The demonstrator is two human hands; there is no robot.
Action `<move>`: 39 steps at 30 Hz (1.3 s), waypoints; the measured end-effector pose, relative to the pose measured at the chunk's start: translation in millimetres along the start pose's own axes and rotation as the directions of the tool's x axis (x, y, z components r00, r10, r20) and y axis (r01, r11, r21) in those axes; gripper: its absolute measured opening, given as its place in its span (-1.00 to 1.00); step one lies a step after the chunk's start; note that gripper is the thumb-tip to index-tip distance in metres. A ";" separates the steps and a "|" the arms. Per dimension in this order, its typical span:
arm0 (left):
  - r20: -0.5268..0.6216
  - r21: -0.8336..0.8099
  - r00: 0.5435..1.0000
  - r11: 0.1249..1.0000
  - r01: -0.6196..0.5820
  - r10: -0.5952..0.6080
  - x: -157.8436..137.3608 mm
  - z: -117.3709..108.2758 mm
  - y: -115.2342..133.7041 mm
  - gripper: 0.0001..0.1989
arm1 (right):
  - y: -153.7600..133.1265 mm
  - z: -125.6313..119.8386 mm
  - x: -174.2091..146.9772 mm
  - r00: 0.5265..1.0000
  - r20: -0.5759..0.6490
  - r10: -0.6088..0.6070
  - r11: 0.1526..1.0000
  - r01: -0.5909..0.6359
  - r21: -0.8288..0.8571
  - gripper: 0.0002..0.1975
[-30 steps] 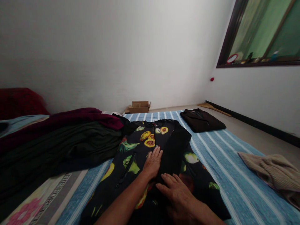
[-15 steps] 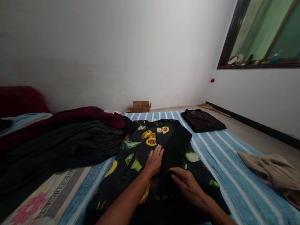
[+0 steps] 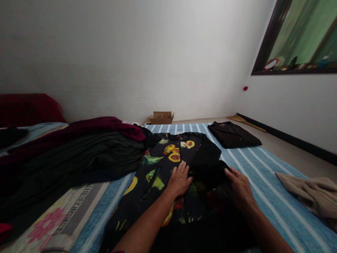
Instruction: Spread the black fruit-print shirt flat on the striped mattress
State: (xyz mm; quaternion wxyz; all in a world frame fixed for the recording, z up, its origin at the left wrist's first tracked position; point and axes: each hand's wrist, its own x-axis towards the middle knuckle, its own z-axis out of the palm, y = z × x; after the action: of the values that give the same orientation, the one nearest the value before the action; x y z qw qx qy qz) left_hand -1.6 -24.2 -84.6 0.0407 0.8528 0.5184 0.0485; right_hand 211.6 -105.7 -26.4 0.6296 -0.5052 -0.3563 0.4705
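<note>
A black zip jacket [image 3: 151,163] printed with yellow and green fruit lies front up, its collar at the far end. My left hand [image 3: 180,179] rests flat on its front, fingers stretched out beside the zipper. At the jacket's right side, my right hand [image 3: 239,184] pinches the end of its plain black sleeve [image 3: 209,161] between thumb and fingers. That sleeve bends across the right half of the front and is partly raised. Dark shade hides the jacket's lower right part.
A blue-and-white striped sheet [image 3: 265,189] lies underneath. Dark green and maroon clothes [image 3: 105,151] are heaped at left. A folded dark brown garment [image 3: 234,135] is at the far right, a beige ribbed cloth [image 3: 310,191] nearer. A cardboard box [image 3: 162,117] stands by the wall.
My right hand has moved right and slightly away from me, drawing the sleeve end from the jacket's middle toward its right side. My left hand stays on the front. The view has shifted slightly.
</note>
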 end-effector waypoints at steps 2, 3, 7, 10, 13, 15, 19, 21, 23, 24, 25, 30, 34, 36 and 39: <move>0.005 -0.009 1.000 1.000 -0.002 0.002 0.0 0.0 0.0 -0.39 | -0.4 -8.8 7.6 0.996 -0.088 0.012 0.998 -0.007 0.058 -0.66; 0.006 -0.014 1.000 1.000 -0.003 0.003 0.0 -0.1 0.1 -0.38 | 0.0 -12.7 10.2 0.992 -0.121 0.021 0.996 -0.011 0.084 -0.67; -0.009 -0.017 1.000 1.000 -0.009 0.008 -0.2 -0.8 0.4 -0.38 | 4.0 -22.4 13.3 0.982 -0.174 0.069 0.988 -0.044 0.148 -0.67; -0.006 -0.013 1.000 1.000 -0.005 0.005 -0.3 -1.4 0.5 -0.38 | 8.4 -24.4 11.3 0.975 -0.198 0.104 0.985 -0.073 0.158 -0.68; -0.002 -0.013 1.000 1.000 -0.007 0.007 -0.5 -1.6 0.4 -0.38 | 13.4 -25.2 10.5 0.973 -0.182 0.140 0.982 -0.112 0.153 -0.69; -0.007 -0.012 1.000 1.000 -0.010 0.010 -0.7 -1.1 0.1 -0.38 | 16.6 -26.0 11.4 0.974 -0.170 0.149 0.980 -0.123 0.155 -0.70; -0.004 -0.009 1.000 1.000 -0.004 0.004 -1.1 -0.3 0.3 -0.37 | 21.1 -28.8 13.4 0.974 -0.179 0.141 0.984 -0.117 0.136 -0.72; 0.003 -0.008 1.000 1.000 -0.003 0.003 -1.2 -1.2 1.3 -0.37 | 22.4 -30.1 13.6 0.974 -0.183 0.136 0.985 -0.113 0.128 -0.72; 0.009 -0.004 1.000 1.000 -0.003 0.003 -1.2 -3.0 2.6 -0.37 | 23.8 -31.2 13.9 0.972 -0.191 0.137 0.984 -0.112 0.140 -0.73; 0.010 -0.003 1.000 1.000 -0.004 0.004 -1.1 -4.0 3.2 -0.38 | 24.6 -31.7 14.1 0.971 -0.193 0.142 0.982 -0.114 0.148 -0.74; 0.010 -0.002 1.000 1.000 -0.004 0.004 -1.0 -4.9 3.8 -0.38 | 25.5 -32.0 14.5 0.970 -0.196 0.145 0.981 -0.116 0.155 -0.75; 0.006 -0.010 1.000 1.000 0.004 -0.004 0.3 -6.1 4.6 -0.39 | 31.0 -33.6 16.4 0.968 -0.193 0.163 0.978 -0.132 0.162 -0.77; -0.003 -0.012 1.000 1.000 0.003 -0.003 1.4 -4.4 4.0 -0.40 | 35.3 -35.6 16.0 0.965 -0.201 0.169 0.976 -0.135 0.172 -0.76; -0.008 -0.013 1.000 1.000 0.004 -0.004 1.8 -3.2 3.4 -0.40 | 37.2 -36.6 15.9 0.964 -0.206 0.169 0.975 -0.133 0.179 -0.76; -0.015 -0.012 1.000 1.000 0.002 -0.002 2.4 -1.4 2.4 -0.40 | 39.4 -37.9 16.6 0.964 -0.204 0.172 0.973 -0.134 0.187 -0.76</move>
State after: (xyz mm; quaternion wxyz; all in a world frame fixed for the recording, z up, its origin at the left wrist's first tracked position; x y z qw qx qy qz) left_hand 1.5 -23.1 -82.9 0.0421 0.8517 0.5191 0.0581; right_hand 242.6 -99.5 -74.1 0.6677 -0.5240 -0.2026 0.4884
